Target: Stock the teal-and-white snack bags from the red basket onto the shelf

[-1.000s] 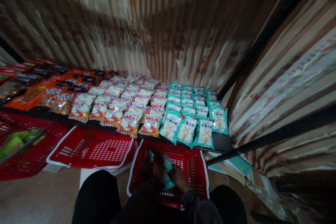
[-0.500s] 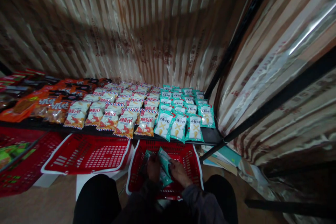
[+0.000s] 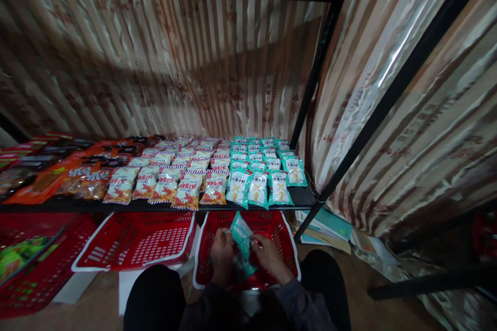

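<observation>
Over the red basket in front of me, a teal-and-white snack packet is held upright and slightly tilted between both hands. My left hand is closed at its left edge. My right hand pinches its right edge between thumb and fingers. Below it, another teal packet shows dimly in the basket. On the shelf just beyond, teal packets of the same look stand in rows, their fronts facing me.
White-and-orange snack bags and orange bags fill the black shelf leftward. A second red basket and a red basket with green packets sit below. A black post slants at right, near cardboard.
The packet between my hands has been raised and turned more face-on. My left hand has come out from the basket's shadow. The view has tilted up, showing the shelf above.
</observation>
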A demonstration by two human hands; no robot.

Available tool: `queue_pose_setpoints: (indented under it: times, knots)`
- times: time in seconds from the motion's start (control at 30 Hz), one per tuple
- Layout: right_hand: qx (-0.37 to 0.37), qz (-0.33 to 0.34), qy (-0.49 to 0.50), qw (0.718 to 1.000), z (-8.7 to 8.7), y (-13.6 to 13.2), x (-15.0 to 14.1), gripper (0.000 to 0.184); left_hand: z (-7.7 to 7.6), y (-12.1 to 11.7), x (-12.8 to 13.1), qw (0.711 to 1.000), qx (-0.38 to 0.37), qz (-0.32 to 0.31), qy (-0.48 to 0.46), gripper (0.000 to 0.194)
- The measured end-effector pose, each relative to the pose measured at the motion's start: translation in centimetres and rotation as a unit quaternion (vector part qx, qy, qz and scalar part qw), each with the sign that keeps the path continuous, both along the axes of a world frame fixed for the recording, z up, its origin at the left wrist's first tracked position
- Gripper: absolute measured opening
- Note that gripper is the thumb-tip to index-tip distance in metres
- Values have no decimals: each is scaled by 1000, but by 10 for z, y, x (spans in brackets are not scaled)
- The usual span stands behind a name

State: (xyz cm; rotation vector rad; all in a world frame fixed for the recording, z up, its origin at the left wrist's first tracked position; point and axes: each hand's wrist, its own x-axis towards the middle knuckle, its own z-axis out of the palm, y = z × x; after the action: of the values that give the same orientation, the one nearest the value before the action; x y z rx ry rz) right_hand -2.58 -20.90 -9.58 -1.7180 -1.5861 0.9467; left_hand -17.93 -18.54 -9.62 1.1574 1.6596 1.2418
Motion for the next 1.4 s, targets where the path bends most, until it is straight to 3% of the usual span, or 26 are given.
queue_pose_setpoints:
  times: [0.2,0.3,0.5,0.67,0.8,0.97,1.17,1.4]
  knots:
    - [49,-15,5,999,7,-5,4,32,17,-8,-9,999,31,-26,-36,31]
    - [67,-54,13,996,9,-7,8,36,26,-10,-12,996,35,-36,-72,29]
    - [75,-132,122,981,21,-10,16,49,59,-8,-11,986,16,-79,-146,20]
    - [-21,-126,356,926,33,-20,18,57,83,-4,-8,983,9,-83,-165,14]
    - [-73,-100,448,885,38,-30,16,62,89,-4,-4,978,6,-99,-183,14]
    - [-37,-66,439,895,47,-36,16,52,99,-5,0,975,3,-116,-187,18]
    - [-2,-92,410,907,57,-38,16,51,115,-2,4,969,-16,-122,-212,23]
    - [32,-117,401,908,62,-38,16,56,114,0,4,961,-52,-100,-251,27]
